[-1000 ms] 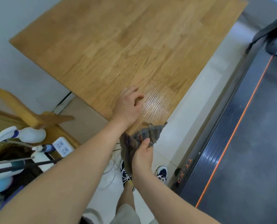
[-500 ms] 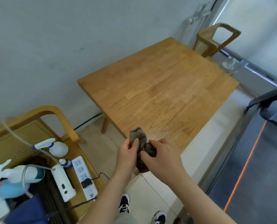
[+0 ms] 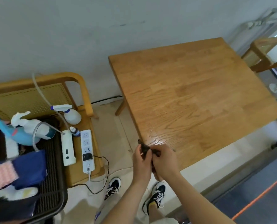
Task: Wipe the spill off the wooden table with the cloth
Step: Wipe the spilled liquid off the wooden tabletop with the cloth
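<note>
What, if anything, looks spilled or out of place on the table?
A glossy wet patch shines on the wooden table, at its near corner. The cloth is bunched up between the left hand and right hand right beside it.

cloth (image 3: 144,147) mostly hidden by left hand (image 3: 141,161), right hand (image 3: 165,161), far chair (image 3: 262,52) cropped

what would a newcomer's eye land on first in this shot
The left hand and right hand grip a bunched dark cloth together at the near corner of the wooden table. Just beyond them a wet sheen glistens on the wood. At left, a wooden chair holds a white power strip and a white spray bottle.
</note>
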Motion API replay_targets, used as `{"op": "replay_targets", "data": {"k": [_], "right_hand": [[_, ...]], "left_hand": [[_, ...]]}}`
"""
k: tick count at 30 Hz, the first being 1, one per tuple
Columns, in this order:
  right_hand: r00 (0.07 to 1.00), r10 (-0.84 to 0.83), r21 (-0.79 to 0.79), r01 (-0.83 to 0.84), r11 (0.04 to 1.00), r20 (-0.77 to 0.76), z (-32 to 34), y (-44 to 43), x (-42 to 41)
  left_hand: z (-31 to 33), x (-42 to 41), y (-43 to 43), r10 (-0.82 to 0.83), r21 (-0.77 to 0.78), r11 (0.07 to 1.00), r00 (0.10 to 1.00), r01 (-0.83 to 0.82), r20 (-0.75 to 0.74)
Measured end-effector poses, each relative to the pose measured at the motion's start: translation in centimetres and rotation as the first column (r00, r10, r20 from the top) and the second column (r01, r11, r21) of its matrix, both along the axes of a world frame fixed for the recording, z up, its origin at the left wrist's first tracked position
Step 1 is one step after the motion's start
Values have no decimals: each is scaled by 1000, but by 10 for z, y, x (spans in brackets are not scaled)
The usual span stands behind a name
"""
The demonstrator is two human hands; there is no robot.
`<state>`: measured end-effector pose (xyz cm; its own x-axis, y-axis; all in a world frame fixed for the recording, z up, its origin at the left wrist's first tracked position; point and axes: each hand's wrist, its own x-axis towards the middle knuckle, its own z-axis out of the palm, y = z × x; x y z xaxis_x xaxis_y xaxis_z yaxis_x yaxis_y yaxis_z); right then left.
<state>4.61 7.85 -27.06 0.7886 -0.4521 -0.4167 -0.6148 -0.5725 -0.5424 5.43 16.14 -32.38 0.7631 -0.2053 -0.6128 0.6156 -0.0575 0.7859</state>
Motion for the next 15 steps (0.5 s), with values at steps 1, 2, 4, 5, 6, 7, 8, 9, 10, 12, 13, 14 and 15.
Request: {"op": "replay_targets", "data": {"k": [1, 2, 4, 5, 6, 7, 8, 9, 10, 12, 13, 14, 15], "right_hand": [[1000, 21, 59, -20, 998, -7, 0, -10, 1], [997, 73, 90, -71, 993, -18, 1, -21, 3], [974, 226, 49, -226, 973, 4, 1, -46, 11], [954, 298, -26, -297, 955, 45, -1, -62, 17], [928, 362, -129, -351, 928, 83, -3, -78, 26], [902, 421, -234, -391, 890, 95, -8, -94, 38], [875, 477, -312, -432, 846, 80, -12, -110, 53], [849, 526, -354, -479, 803, 44, -16, -124, 68], [826, 563, -375, -520, 768, 9, -23, -135, 82], [796, 604, -399, -569, 719, -47, -38, -146, 100], [792, 609, -423, -569, 705, -49, -46, -146, 101], [796, 604, -454, -552, 700, -37, -54, -147, 100], [800, 600, -480, -536, 695, -25, -58, -146, 98]], "left_hand": [[-4, -2, -6, 46, -6, 999, 999, -46, -17], [-7, -3, -12, 77, 2, 997, 997, -77, -21], [-7, -8, -23, 95, 64, 993, 995, -94, -4], [-4, -11, -30, 91, 104, 990, 996, -92, 9], [-4, -16, -36, 85, 144, 986, 996, -87, 24], [-4, -23, -42, 80, 186, 979, 995, -88, 53], [-6, -30, -48, 83, 229, 968, 992, -103, 93], [-8, -37, -53, 79, 278, 954, 987, -116, 141], [-10, -41, -57, 65, 329, 936, 980, -125, 189], [-14, -44, -63, 35, 439, 888, 972, -136, 231], [-15, -42, -65, 36, 477, 866, 970, -150, 239], [-16, -40, -67, 37, 509, 845, 968, -164, 250], [-15, -35, -69, 38, 540, 823, 966, -176, 257]]}}
